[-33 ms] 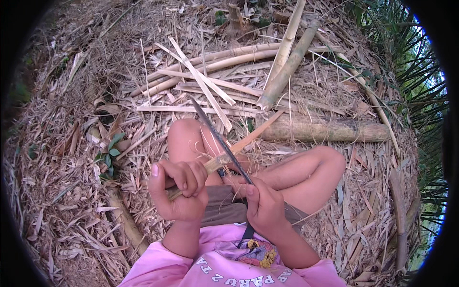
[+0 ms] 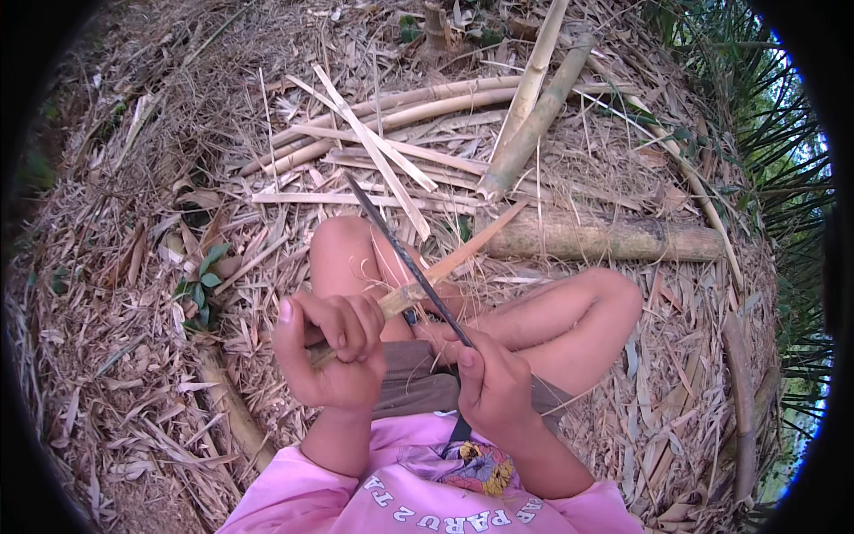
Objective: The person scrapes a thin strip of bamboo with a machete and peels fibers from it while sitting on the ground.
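Over my folded legs, my left hand (image 2: pixel 334 343) is closed around a split bamboo strip (image 2: pixel 455 258), its thumb raised. The strip slants away to the upper right, with a node just past my fingers and a smoother orange-brown far part. My right hand (image 2: pixel 495 378) grips a dark, narrow-bladed knife (image 2: pixel 391 238) at its near end; the handle is hidden in my fist. The blade points to the upper left and crosses over the strip near the node, seemingly touching it. Thin curled shavings (image 2: pixel 485 307) hang about the strip and lie around my shins.
Beyond my knees lie several split bamboo slats (image 2: pixel 369 147) in a loose pile. A thick bamboo pole (image 2: pixel 614 240) lies to their right, with another pole (image 2: pixel 538 125) slanting above it. A leafy sprig (image 2: pixel 203 280) grows at the left. Dry leaves cover the ground.
The knife and strip keep nearly the same crossing. The view shifts very slightly; both hands hold their grips.
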The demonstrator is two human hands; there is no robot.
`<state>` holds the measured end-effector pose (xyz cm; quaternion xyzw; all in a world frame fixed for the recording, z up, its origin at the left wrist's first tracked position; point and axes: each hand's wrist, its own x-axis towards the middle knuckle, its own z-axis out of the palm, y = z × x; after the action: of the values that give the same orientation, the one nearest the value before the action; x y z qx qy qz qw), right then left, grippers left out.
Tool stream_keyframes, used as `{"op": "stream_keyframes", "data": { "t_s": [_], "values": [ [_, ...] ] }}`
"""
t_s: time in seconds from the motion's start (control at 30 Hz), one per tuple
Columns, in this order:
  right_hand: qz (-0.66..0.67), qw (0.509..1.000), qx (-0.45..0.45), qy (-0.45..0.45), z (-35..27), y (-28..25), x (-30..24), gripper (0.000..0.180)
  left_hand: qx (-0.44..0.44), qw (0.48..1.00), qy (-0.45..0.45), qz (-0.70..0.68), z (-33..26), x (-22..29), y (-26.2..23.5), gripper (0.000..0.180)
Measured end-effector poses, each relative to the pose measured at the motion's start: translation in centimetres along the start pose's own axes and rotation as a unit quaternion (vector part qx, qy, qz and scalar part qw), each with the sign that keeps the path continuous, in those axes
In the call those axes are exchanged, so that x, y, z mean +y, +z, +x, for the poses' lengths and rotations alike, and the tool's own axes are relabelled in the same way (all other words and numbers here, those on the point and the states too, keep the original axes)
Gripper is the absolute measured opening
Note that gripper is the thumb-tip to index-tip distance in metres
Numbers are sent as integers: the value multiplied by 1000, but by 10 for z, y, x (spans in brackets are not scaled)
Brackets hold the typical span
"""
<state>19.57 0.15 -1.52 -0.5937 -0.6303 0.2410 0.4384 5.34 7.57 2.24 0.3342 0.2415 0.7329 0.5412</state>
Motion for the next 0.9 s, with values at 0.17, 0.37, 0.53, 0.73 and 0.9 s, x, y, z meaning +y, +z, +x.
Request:
{"op": "stream_keyframes", "data": {
  "t_s": [0.17, 0.37, 0.53, 0.73, 0.9],
  "values": [
    [-53, 998, -11, 24, -5, 11, 19, 22, -7, 1000, 0, -18, -1, -2, -1, 42],
    [-32, 999, 20, -3, -2, 6, 7, 22, -21, 1000, -2, -16, 2, -2, -13, 42],
    [-155, 984, -60, 59, 0, 16, 29, 25, 11, 1000, -5, -25, -3, -2, -12, 41],
    [-5, 1000, -8, 29, -1, -1, -7, 26, -8, 999, 23, -42, 0, 9, -9, 42],
    [61, 996, -1, 59, -16, -7, -2, 28, -61, 992, 103, -32, -4, 42, 15, 41]
  ]
}}
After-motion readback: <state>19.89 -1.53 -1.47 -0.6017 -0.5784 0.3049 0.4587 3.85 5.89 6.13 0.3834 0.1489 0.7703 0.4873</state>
